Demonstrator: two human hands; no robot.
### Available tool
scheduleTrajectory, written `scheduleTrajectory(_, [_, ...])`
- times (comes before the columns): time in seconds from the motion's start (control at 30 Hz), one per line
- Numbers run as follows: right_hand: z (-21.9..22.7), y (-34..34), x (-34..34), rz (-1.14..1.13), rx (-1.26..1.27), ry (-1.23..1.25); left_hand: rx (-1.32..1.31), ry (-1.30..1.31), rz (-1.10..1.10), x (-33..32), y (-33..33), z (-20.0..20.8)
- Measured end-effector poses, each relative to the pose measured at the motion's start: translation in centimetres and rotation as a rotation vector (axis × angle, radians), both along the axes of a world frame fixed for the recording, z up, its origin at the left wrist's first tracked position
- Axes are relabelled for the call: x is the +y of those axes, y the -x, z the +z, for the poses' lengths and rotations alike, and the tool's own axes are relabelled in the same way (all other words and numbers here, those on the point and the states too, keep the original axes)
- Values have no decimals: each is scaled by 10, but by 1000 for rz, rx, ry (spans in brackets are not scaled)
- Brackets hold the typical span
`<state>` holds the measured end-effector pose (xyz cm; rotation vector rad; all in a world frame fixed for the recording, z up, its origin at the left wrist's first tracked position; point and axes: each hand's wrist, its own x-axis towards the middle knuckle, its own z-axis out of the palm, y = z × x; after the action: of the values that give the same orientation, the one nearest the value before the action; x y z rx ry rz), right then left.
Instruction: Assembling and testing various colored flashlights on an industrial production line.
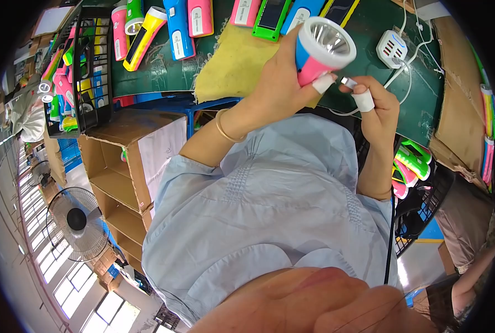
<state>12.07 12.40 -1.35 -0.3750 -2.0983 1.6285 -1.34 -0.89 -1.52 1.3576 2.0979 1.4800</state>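
My left hand is wrapped round a pink and blue flashlight, held above the table with its white-rimmed lens tilted up. Close to its right side, my right hand pinches a small plug with a silver metal tip. A narrow gap separates the plug from the flashlight. White tape covers a digit on each hand. Beneath the left hand lies a yellow cloth on the green tabletop. A white multi-port USB charger sits to the right, with white cables around it.
Several colourful flashlights line the table's far side. A black basket of flashlights stands at left, above cardboard compartments and a fan. Another flashlight basket, cardboard and a person are at right.
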Motion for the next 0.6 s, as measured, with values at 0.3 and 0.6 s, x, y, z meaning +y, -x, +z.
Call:
scheduleTrajectory(0.3, [30,25,5,83,128,-19,-494,23,-177,10,16,23])
scheduleTrajectory(0.6, [36,32,-5,-69,-84,-293,-387,123,49,17,13,19])
